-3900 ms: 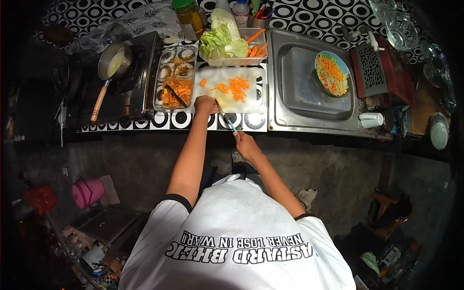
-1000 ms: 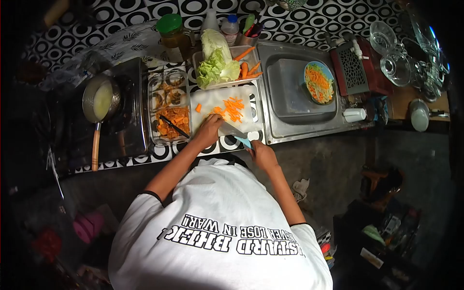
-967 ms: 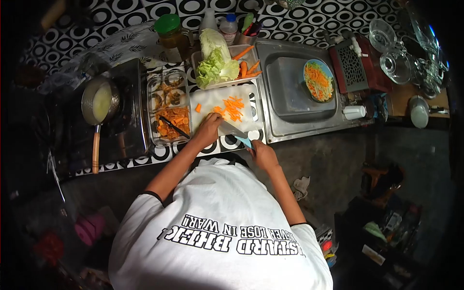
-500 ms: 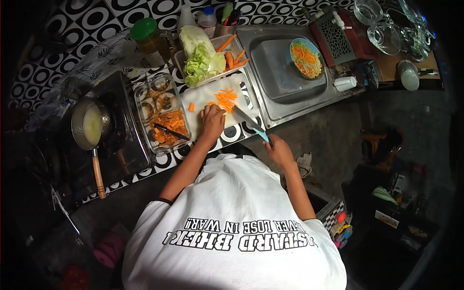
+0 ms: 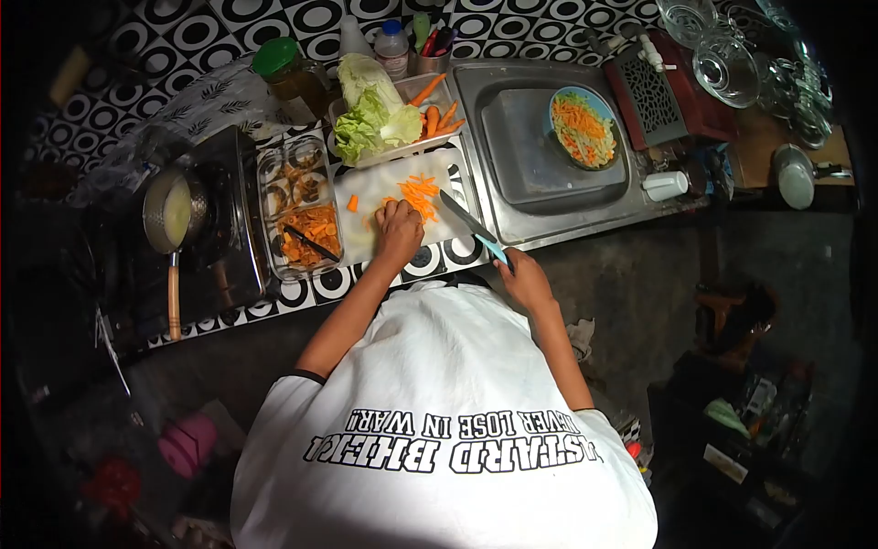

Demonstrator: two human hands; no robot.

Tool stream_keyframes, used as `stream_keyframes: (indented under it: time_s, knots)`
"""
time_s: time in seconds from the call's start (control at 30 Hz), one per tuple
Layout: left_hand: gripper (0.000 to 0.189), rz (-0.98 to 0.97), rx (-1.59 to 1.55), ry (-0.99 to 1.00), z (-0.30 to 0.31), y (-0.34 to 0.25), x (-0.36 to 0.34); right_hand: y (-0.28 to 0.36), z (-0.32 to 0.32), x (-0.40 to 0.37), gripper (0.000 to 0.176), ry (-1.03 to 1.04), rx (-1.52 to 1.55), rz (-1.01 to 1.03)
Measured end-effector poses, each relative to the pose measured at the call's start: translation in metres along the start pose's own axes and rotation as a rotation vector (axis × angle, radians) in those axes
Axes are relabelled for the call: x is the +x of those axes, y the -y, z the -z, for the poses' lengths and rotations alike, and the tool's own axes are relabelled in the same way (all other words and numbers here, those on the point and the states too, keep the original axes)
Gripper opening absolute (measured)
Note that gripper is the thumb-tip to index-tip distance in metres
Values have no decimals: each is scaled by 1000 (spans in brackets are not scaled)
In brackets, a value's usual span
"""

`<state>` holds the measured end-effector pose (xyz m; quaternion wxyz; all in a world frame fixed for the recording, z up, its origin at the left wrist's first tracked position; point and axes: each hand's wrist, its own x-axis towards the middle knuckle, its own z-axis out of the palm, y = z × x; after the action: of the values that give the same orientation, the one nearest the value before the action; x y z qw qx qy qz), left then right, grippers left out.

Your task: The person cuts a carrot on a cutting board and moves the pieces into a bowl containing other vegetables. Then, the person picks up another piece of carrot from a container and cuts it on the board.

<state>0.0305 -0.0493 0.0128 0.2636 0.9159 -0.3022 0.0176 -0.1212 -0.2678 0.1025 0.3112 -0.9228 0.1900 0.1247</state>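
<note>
My left hand (image 5: 400, 225) is pressed on the white cutting board (image 5: 445, 220), its fingers curled over carrot pieces that they partly hide. Carrot strips (image 5: 419, 194) lie in a loose pile just beyond those fingertips. A short carrot chunk (image 5: 352, 203) rests on the board to the left. In my right hand (image 5: 524, 276) is a knife (image 5: 469, 218) with a dark blade and a light blue and black handle. Its blade points up and left, with the tip over the board just right of the strips.
Left of the board are a glass container (image 5: 311, 240) of orange food and a pan (image 5: 167, 215) on the stove. Behind it, a bin (image 5: 446, 135) holds leafy greens (image 5: 375, 123) and whole carrots (image 5: 448, 115). A bowl of shredded vegetables (image 5: 583, 126) sits in the sink (image 5: 526, 215).
The whole view has shifted and turned slightly. The knife blade has moved a little to the right, away from the carrot strips. My left hand stays over the carrot pieces.
</note>
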Motion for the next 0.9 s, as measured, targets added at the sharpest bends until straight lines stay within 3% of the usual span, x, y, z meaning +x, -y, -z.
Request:
stream_keyframes:
  time_s: [0.5, 0.63, 0.7, 0.83, 0.9]
  knots:
    - [21, 303, 233, -145, -19, -47, -17, -64, 32, 43, 22, 136, 39, 342]
    - [22, 375, 197, -182, -26, -61, -19, -75, 39, 45, 22, 173, 27, 366]
    - [25, 516, 64, -227, -30, -65, -19, -83, 38, 46, 22, 169, 40, 382]
    - [31, 555, -5, -313, -31, -65, -24, -99, 36, 49, 23, 168, 78, 399]
    - [39, 466, 137, -234, -26, -66, -27, -104, 37, 49, 23, 183, 83, 396]
